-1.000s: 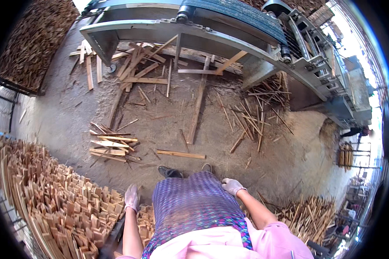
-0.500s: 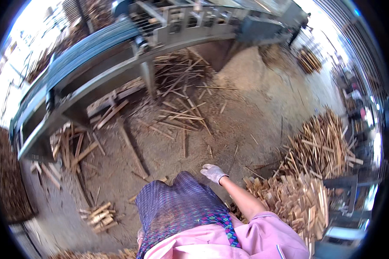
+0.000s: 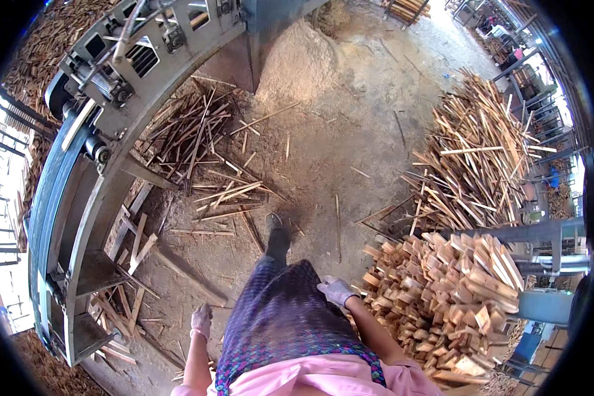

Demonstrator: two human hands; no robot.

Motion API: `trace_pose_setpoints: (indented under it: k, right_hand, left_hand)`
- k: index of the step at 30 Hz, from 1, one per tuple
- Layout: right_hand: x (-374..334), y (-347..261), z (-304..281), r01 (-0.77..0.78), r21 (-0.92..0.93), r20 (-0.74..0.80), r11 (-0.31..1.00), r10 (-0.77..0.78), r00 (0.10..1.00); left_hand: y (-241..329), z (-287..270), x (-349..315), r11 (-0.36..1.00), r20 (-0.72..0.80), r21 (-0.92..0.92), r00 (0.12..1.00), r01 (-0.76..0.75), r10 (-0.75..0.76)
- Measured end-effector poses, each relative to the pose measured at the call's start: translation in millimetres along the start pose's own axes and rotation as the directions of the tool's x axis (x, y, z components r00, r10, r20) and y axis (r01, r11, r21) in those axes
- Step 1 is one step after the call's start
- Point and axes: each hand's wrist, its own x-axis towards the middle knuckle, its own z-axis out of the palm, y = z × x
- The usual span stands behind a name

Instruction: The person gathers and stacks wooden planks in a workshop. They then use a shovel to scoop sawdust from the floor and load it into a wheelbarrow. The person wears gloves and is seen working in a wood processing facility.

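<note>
Both hands wear pale work gloves and hang at my sides with nothing visible in them. My left hand is left of the patterned purple apron, over the littered floor, its fingers loosely bent and apart. My right hand is by the apron's right edge, fingers loosely extended. The nearest thing to it is a big stack of short cut wood pieces on the right. One shoe shows in front of the apron, on the floor among loose sticks.
A long machine with a blue conveyor belt curves along the left. Under it lie a heap of thin offcuts and several planks. A sawdust pile stands ahead. To the right is a tall heap of long sticks.
The view has turned to the right and I have stepped forward. The stacks at right are nearer, my left hand has come into view, and my right hand is closer to the apron.
</note>
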Motion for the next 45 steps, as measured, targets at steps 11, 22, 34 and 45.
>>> trace_pose_setpoints:
  k: [11,22,34,45]
  right_hand:
    - [109,61,-161,-0.196,0.091,-0.131,0.976,0.207,0.970]
    - [212,13,-280,-0.177,0.323,-0.118,0.930,0.225,0.967]
    - [397,71,-545,-0.004,0.010,-0.300,1.000,0.007,0.954]
    - [530,29,-705,0.099,0.214,-0.332,0.972,-0.023,0.943]
  left_hand:
    - [225,114,58,0.918,0.244,0.373,0.969,-0.134,0.043]
    - [387,166,153,0.989,0.125,0.133,0.991,-0.067,0.050]
    - [491,341,143,0.292,0.511,0.770,0.822,-0.567,0.250]
    - [511,396,151,0.803,0.263,0.529,0.953,-0.274,0.152]
